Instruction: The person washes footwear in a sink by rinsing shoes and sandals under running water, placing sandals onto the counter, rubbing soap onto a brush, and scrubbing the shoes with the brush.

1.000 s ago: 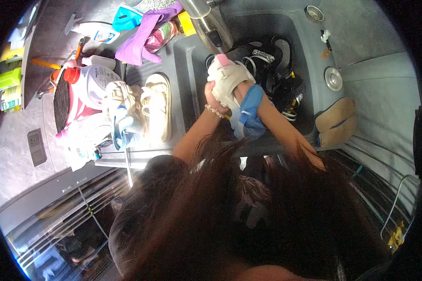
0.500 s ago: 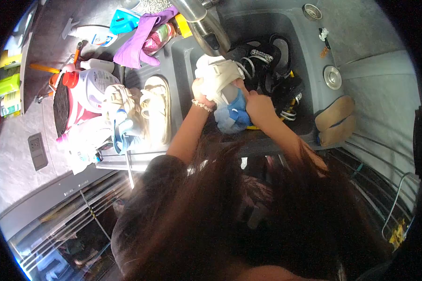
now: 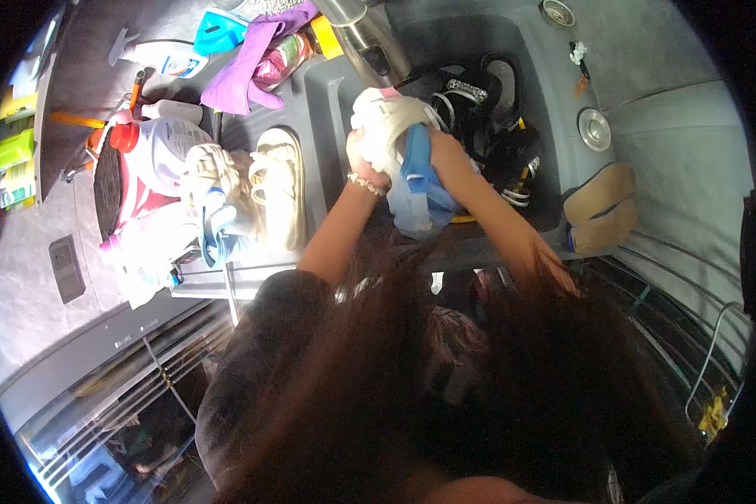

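A white and blue sandal [image 3: 397, 126], with a pink patch at its top end, is held over the dark sink [image 3: 332, 193], just below the metal faucet [image 3: 370, 50]. My left hand [image 3: 364, 158] is wrapped round the sandal's left side, a beaded bracelet at the wrist. At its right side, my right hand [image 3: 450, 158] is closed on it near the blue strap; the fingertips are partly hidden. Black sandals [image 3: 487, 105] lie in the sink to the right. Something yellow shows under the held sandal.
Cream sandals [image 3: 280, 189] stand on the drainboard at the left, beside a detergent bottle [image 3: 166, 151] with a red cap. A purple glove [image 3: 248, 67] lies behind them. Tan insoles [image 3: 601, 210] rest on the sink's right edge, near a round metal lid [image 3: 595, 129].
Both hands and the sandal have shifted left and slightly toward me since the first frame. My right hand has changed its grip, and the blue strap has turned upward since the middle frame.
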Demonstrator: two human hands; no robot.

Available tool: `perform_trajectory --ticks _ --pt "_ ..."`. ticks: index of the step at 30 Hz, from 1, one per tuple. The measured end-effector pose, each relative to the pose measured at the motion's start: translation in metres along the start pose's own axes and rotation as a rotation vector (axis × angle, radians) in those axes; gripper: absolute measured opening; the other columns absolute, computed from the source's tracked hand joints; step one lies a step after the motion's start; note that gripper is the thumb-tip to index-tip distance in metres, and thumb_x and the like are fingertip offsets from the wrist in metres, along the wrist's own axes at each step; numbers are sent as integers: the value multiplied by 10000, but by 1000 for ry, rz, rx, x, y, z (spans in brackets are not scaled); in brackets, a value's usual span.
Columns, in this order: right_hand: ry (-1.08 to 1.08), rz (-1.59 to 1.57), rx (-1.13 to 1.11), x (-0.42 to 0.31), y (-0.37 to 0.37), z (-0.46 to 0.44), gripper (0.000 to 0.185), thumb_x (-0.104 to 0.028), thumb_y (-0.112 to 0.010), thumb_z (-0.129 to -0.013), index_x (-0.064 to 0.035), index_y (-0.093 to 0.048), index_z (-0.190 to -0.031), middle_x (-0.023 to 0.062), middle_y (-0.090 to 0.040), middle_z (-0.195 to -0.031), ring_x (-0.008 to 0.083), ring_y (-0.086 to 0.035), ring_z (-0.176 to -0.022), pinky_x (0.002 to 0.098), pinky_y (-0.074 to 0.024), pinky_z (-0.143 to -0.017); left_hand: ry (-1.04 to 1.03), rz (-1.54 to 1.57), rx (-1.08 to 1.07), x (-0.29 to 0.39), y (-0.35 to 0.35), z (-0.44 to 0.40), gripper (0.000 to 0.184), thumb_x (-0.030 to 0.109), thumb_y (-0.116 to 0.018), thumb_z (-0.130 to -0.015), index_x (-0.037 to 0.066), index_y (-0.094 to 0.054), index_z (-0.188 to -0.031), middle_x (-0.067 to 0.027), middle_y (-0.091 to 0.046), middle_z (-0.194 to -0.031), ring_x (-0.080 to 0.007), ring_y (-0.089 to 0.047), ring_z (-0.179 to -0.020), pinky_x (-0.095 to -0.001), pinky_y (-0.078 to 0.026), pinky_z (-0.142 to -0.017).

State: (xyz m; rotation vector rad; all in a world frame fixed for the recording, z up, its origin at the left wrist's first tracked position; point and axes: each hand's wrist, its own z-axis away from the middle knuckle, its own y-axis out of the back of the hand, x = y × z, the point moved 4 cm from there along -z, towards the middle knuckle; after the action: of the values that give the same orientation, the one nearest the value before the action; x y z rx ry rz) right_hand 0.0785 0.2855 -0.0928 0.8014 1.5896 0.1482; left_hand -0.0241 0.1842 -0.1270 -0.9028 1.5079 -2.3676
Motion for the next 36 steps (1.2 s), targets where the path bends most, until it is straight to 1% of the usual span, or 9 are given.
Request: perform_trajectory --ticks 2,6,8,12,15,20,26,33,36 --pt "-163 4 -129 21 2 12 232 -211 -471 -873 -102 -577 -1048 200 -636 -866 389 -629 -796 501 -498 -701 -24 -11 -124 13 -1 -2 647 349 -501 -804 4 -416 -1345 -203 -517 -1302 -342 -508 -1195 -446 -389 -1048" --pt "90 186 -566 -8 35 49 224 -220 -468 -889 -152 -569 -1078 193 -628 -819 371 -641 -744 486 -511 -634 -332 -1337 -93 42 -7 2 517 319 -364 -934 7 -426 -1342 -188 -515 -1309 -313 -503 -1206 -416 -390 -1042" --pt "87 445 -424 -11 37 32 219 -102 -513 -834 -83 -552 -1049 197 -596 -823 388 -610 -713 467 -479 -640 -12 -177 -170 32 3 0 483 296 -432 -925 -4 -476 -1301 -184 -549 -1270 -296 -537 -1167 -403 -421 -1014" --pt "235 209 -229 -33 20 14 461 -80 -500 -814 -152 -494 -1269 163 -613 -850 373 -616 -722 466 -509 -633 -332 -624 -173 30 -32 9 551 356 -404 -934 -20 -419 -1337 -195 -498 -1326 -311 -517 -1185 -432 -377 -1052" --pt "253 271 -443 -39 40 35 600 -133 -517 -823 -254 -387 -1396 127 -611 -785 325 -632 -695 433 -528 -606 -68 20 -221 40 -20 5 487 287 -486 -930 -47 -472 -1284 -194 -558 -1240 -287 -578 -1087 -378 -474 -950" --pt "240 451 -200 -37 37 -1 595 -152 -536 -819 -286 -389 -1379 110 -609 -755 310 -624 -618 426 -525 -551 -188 -274 -207 40 -31 17 474 283 -493 -922 -39 -481 -1269 -189 -562 -1228 -286 -578 -1082 -377 -473 -948" --pt "302 677 -676 -38 58 46 420 -235 -441 -912 -265 -416 -1331 120 -609 -752 320 -629 -602 437 -515 -517 -382 -501 -194 79 -41 30 459 278 -502 -912 -30 -492 -1252 -183 -567 -1214 -285 -578 -1077 -376 -471 -945" --pt "81 -102 422 -44 108 88 349 -120 -583 -875 -132 -592 -1224 98 -666 -913 308 -653 -756 367 -532 -657 -739 -877 -79 103 -60 36 442 272 -512 -900 -20 -504 -1232 -177 -572 -1197 -284 -579 -1070 -375 -470 -942" --pt "91 100 0 -43 78 132 405 -67 -604 -858 -121 -580 -1259 136 -660 -879 254 -634 -659 321 -505 -588 -841 -1016 -33 108 -66 41 434 269 -516 -895 -15 -510 -1223 -174 -574 -1190 -284 -579 -1067 -374 -469 -940"
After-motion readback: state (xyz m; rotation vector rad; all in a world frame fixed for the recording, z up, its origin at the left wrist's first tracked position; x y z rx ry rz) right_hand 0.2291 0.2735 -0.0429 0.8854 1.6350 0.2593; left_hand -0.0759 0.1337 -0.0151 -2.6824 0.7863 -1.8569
